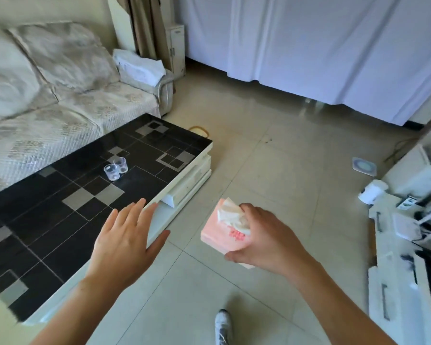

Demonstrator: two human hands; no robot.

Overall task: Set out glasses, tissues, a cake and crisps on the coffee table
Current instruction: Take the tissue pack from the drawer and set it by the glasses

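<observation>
A pink pack of tissues point(222, 234) with a white tissue sticking out of its top is held in the air over the floor, right of the coffee table point(60, 207). My right hand point(264, 239) grips it from the right side. My left hand point(126, 236) hovers open, fingers spread, over the table's near right edge. Two small clear glasses point(115, 168) stand side by side, touching, on the black tabletop toward its far end.
A beige sofa point(60, 108) runs behind the table. White curtains point(321, 46) hang at the back. A low white unit point(403, 245) with cables and small devices lines the right side. A square pad point(364, 166) lies on the tiled floor. My shoe point(223, 327) shows below.
</observation>
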